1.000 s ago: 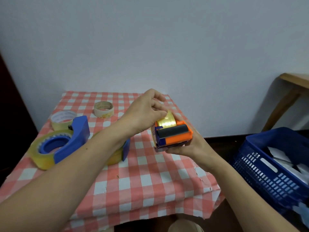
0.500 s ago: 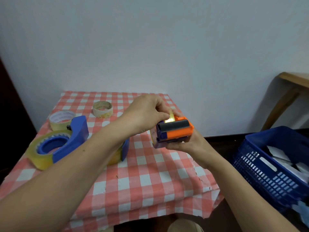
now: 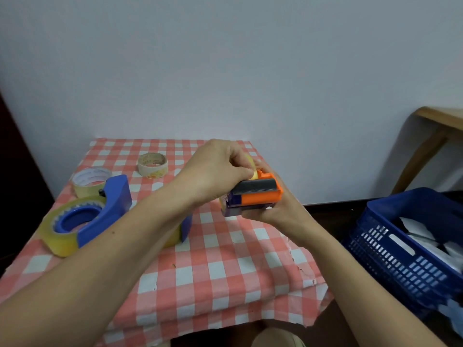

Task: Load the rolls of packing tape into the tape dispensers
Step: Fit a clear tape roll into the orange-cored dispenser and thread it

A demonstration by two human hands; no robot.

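An orange and purple tape dispenser [image 3: 255, 197] is held above the table's right side by my right hand [image 3: 274, 210], which grips it from below. My left hand [image 3: 215, 169] is closed over its top, fingertips pinching the yellowish tape roll [image 3: 252, 169] seated in it. A blue dispenser loaded with a large yellow roll [image 3: 82, 216] lies at the table's left. Another blue dispenser [image 3: 185, 225] is mostly hidden behind my left forearm. Two loose rolls [image 3: 91, 180] [image 3: 152, 164] lie at the back.
The table wears a red and white checked cloth [image 3: 225, 266]. A blue plastic crate [image 3: 411, 249] with white paper stands on the floor to the right. A wooden table edge [image 3: 441, 118] shows at the far right. A plain wall is close behind.
My left hand has closed down over the top of the roll, hiding most of it. The dispenser has tilted slightly and stayed in my right hand.
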